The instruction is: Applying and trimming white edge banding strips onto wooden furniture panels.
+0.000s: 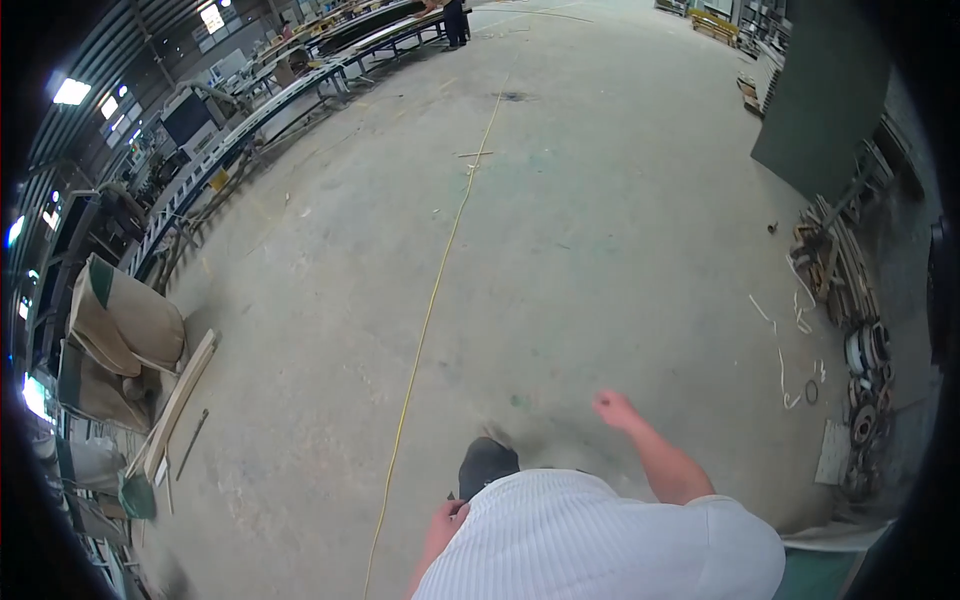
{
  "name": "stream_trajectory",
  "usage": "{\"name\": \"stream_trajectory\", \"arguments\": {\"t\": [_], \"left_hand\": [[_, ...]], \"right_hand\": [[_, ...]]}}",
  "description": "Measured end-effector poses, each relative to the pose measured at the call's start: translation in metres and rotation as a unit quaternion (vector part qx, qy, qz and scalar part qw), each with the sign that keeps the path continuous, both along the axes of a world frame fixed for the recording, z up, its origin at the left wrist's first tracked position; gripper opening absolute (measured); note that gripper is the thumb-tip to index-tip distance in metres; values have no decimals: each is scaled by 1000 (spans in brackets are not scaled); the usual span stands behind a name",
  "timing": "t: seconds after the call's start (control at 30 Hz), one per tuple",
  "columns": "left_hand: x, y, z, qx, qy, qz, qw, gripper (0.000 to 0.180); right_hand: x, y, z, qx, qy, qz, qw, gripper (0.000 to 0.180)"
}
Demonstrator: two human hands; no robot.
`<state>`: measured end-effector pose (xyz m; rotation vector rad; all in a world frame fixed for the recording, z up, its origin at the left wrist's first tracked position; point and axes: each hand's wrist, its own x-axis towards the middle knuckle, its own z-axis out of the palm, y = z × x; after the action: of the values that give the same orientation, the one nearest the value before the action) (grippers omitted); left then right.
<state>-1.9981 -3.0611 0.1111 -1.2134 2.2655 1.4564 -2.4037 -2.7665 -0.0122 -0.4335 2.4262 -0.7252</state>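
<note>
I look down at a concrete workshop floor [560,260] over my white ribbed shirt [600,540]. My right hand [612,408] swings out in front of me, fingers curled, holding nothing. My left hand [446,518] hangs close to my body, fingers loosely curled, and I see nothing in it. My dark shoe [486,464] shows between the two hands. A thin yellow line [430,310] runs across the floor from far ahead down past my left side.
Stuffed brown sacks [125,325] and wooden planks [180,400] lie at the left. A long machine line [230,130] runs along the left wall, with a person [455,20] far off. A green panel [825,95], scrap wood and metal rings [865,370] sit at the right.
</note>
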Motion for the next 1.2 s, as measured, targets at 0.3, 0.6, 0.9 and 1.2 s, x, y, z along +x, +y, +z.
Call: {"name": "stream_trajectory", "arguments": {"t": [0.3, 0.6, 0.9, 1.2], "left_hand": [[-342, -334, 87, 20, -58, -23, 998, 32], [-645, -624, 83, 128, -58, -42, 989, 31], [-917, -900, 70, 181, -220, -71, 956, 36], [-1117, -1206, -87, 135, -20, -142, 981, 38]], "right_hand": [[-250, -272, 34, 79, -103, 68, 989, 48], [-491, -562, 123, -8, -364, -117, 924, 58], [-831, -813, 133, 40, -436, -84, 895, 34], [-1063, -1063, 54, -1, -464, -23, 886, 29]]}}
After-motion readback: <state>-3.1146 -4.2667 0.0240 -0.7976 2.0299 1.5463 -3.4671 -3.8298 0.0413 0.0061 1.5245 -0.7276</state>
